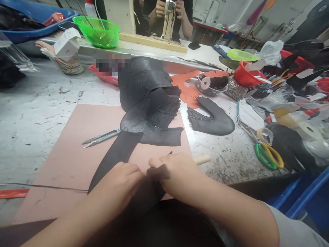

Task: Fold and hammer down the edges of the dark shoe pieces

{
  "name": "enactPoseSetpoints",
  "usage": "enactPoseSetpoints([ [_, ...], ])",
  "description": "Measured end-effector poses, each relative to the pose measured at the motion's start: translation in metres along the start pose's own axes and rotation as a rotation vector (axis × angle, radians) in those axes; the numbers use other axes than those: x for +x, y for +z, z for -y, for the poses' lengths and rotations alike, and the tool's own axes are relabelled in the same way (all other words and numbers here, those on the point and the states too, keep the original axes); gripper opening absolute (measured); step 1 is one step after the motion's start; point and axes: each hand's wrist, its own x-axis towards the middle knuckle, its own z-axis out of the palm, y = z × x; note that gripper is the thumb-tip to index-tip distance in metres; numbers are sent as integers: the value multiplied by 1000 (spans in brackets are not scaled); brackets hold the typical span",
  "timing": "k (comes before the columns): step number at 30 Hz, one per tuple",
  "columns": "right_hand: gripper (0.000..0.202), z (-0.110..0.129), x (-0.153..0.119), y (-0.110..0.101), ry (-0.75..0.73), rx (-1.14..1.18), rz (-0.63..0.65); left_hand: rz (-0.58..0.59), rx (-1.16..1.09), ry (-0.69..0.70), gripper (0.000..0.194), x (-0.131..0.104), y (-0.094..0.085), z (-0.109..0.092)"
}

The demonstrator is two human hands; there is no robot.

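My left hand is closed on the edge of a black leather piece, whose long curved strip reaches up the pink board. In my right hand is a hammer, gripped close to its dark head; its pale wooden handle sticks out to the right. The hammer head is over the leather beside my left fingers; whether they touch cannot be made out. A pile of black leather shoe pieces lies just beyond my hands. Thread snips with blue handles rest left of the pile.
A pink board covers the table's middle. Right of it lie a U-shaped black piece, scissors, a tape roll and a red bowl. A green basket stands at the back. Across the table, a person's hands are at a machine.
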Motion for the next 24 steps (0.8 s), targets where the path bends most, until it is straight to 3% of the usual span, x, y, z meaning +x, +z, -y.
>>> enactPoseSetpoints([
  [10, 10, 11, 4, 4, -15, -52, -12, 0, 7, -27, 28, -10, -1, 5],
  [16, 11, 17, 4, 11, -11, 37, -23, -5, -45, 5, 31, -14, -4, 8],
  [20, 19, -7, -19, 19, 270, 101, -215, 6, -8, -2, 30, -17, -3, 10],
  [24, 31, -58, -73, 38, 676, -66, -454, -30, -58, 36, 27, -19, 3, 15],
])
